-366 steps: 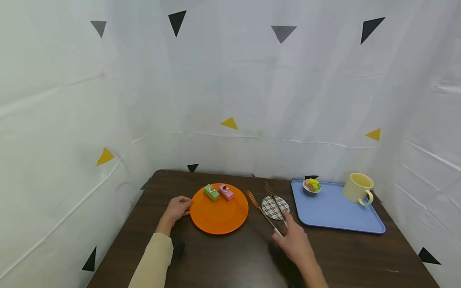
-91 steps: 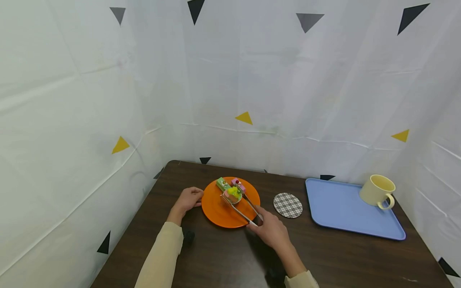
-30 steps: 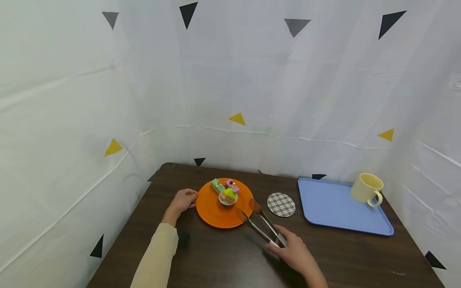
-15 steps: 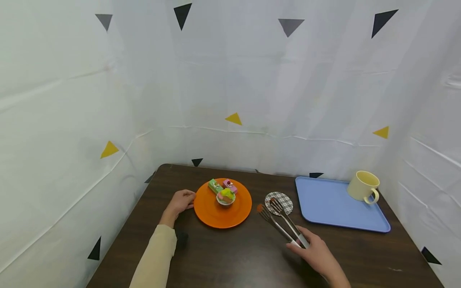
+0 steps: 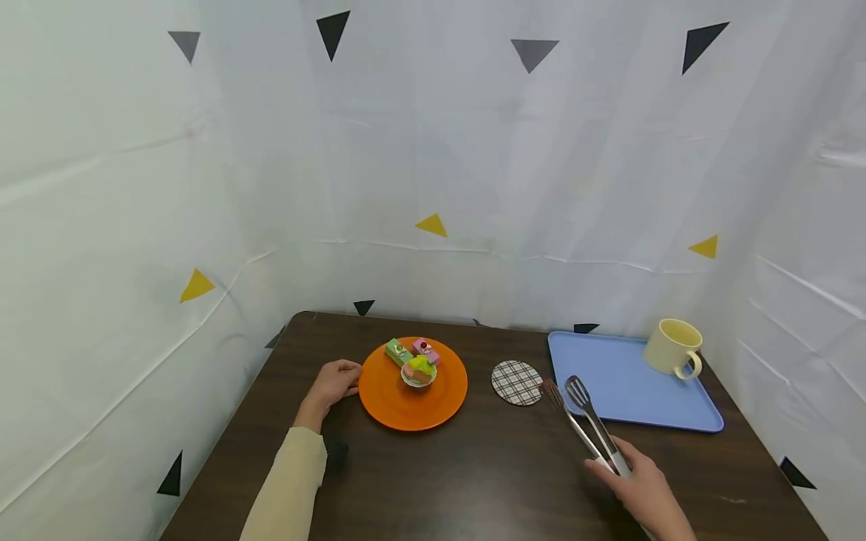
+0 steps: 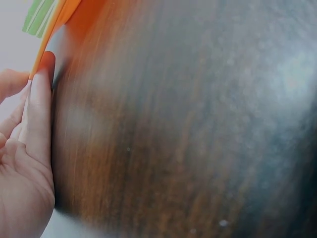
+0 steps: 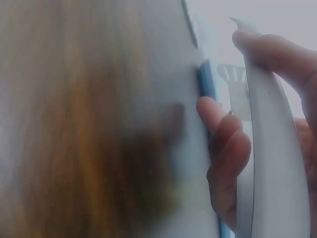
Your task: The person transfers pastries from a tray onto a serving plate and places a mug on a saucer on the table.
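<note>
My left hand point(image 5: 333, 385) pinches the left rim of an orange plate point(image 5: 413, 409), thumb above and fingers beneath in the left wrist view. On the plate sit a green cake slice point(image 5: 398, 352), a pink cake slice point(image 5: 425, 350) and a small cup with yellow and pink toppings point(image 5: 419, 370). My right hand point(image 5: 645, 488) holds metal tongs point(image 5: 595, 428) by their pale handles, thumb on one arm and fingers round the other. The tongs' slotted tips are apart with nothing between them, over the near-left part of a blue tray point(image 5: 649, 402).
A pale yellow mug point(image 5: 672, 349) stands on the tray's right side, handle to the right. Between plate and tray lies a round checked coaster point(image 5: 516, 383). The dark wooden table point(image 5: 433, 481) meets white sheets at the back and sides.
The topped cup was on the tray, then between the tongs over the plate. It now stands on the plate, released. The tongs have moved right, past the coaster. The left hand stays at the rim.
</note>
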Motion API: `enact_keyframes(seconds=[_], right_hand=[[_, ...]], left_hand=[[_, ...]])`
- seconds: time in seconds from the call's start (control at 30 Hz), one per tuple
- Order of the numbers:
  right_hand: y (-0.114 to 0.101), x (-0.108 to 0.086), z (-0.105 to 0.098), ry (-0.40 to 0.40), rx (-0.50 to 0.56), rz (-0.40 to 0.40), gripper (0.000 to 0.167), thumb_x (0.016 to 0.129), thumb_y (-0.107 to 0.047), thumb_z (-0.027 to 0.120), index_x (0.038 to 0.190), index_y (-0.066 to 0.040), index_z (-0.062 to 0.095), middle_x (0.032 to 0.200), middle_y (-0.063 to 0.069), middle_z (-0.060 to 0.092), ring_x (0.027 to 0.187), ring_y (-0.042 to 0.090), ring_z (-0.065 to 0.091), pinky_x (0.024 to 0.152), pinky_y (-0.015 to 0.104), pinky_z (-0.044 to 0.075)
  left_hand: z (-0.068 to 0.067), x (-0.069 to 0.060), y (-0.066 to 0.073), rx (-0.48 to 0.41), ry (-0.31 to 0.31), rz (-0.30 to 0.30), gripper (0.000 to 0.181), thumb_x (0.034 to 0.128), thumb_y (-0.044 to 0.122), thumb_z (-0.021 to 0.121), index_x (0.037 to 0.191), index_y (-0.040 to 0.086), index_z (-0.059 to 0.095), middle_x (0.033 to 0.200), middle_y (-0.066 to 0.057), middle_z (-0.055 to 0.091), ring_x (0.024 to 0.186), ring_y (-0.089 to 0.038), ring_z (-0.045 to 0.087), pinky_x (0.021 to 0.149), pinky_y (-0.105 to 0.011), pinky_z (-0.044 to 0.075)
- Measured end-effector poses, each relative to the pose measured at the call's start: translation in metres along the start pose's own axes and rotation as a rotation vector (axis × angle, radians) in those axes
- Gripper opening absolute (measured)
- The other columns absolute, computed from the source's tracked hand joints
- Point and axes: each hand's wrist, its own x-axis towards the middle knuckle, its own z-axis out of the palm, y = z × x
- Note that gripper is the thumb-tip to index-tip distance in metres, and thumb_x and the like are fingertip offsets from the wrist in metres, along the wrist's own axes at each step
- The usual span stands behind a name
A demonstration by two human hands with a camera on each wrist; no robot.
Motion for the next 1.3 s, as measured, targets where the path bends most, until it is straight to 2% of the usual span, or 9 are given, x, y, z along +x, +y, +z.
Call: enact_keyframes(seconds=[0.23,0.5,0.7,0.93,1.13,1.3], right_hand=[[0.024,-0.005,-0.014,0.019,0.024,0.086,0.100,0.096,-0.066,0.071,0.158,0.006,0.039,0.095,0.013,0.065,0.078,0.023,0.059,0.064,0.035,0.047],[0.047,-0.012,-0.035,0.101,-0.061,0.139,0.097,0.098,-0.066,0.067,0.151,0.012,0.041,0.107,0.025,0.068,0.090,0.033,0.061,0.069,0.039,0.049],[0.058,-0.019,-0.042,0.129,-0.076,0.198,0.092,0.099,-0.064,0.066,0.144,0.012,0.040,0.097,0.022,0.066,0.087,0.036,0.060,0.069,0.045,0.049],[0.064,-0.017,-0.044,0.158,-0.096,0.243,0.095,0.095,-0.067,0.069,0.140,0.011,0.039,0.092,0.020,0.064,0.086,0.036,0.059,0.068,0.046,0.047],[0.065,-0.015,-0.046,0.183,-0.100,0.298,0.100,0.094,-0.064,0.071,0.141,0.017,0.037,0.112,0.038,0.061,0.099,0.053,0.061,0.081,0.066,0.052],[0.064,-0.012,-0.051,0.180,-0.123,0.359,0.103,0.091,-0.068,0.073,0.138,0.016,0.038,0.125,0.045,0.055,0.109,0.061,0.059,0.086,0.069,0.051]], left_hand=[[0.001,0.001,-0.002,-0.007,0.004,-0.008,0.036,0.1133,0.024,0.058,0.138,-0.001,0.065,0.137,-0.021,0.066,0.113,-0.025,0.071,0.099,-0.034,0.064],[0.001,0.002,-0.004,-0.012,-0.003,-0.004,0.037,0.1134,0.024,0.057,0.139,-0.002,0.064,0.138,-0.022,0.065,0.114,-0.027,0.071,0.099,-0.035,0.064],[0.001,-0.001,-0.001,-0.006,0.002,0.000,0.036,0.1136,0.023,0.057,0.139,-0.001,0.064,0.139,-0.022,0.065,0.115,-0.027,0.070,0.101,-0.036,0.063],[0.000,-0.004,0.000,-0.010,-0.003,0.007,0.037,0.1142,0.023,0.055,0.140,-0.002,0.064,0.140,-0.023,0.065,0.118,-0.029,0.070,0.103,-0.039,0.062],[0.000,-0.004,0.000,-0.003,-0.004,0.011,0.037,0.1145,0.023,0.054,0.140,-0.002,0.064,0.141,-0.023,0.064,0.119,-0.029,0.069,0.102,-0.038,0.063],[0.000,-0.003,0.001,-0.001,0.003,0.003,0.036,0.1142,0.023,0.055,0.139,-0.002,0.064,0.140,-0.023,0.064,0.118,-0.029,0.069,0.101,-0.037,0.063]])
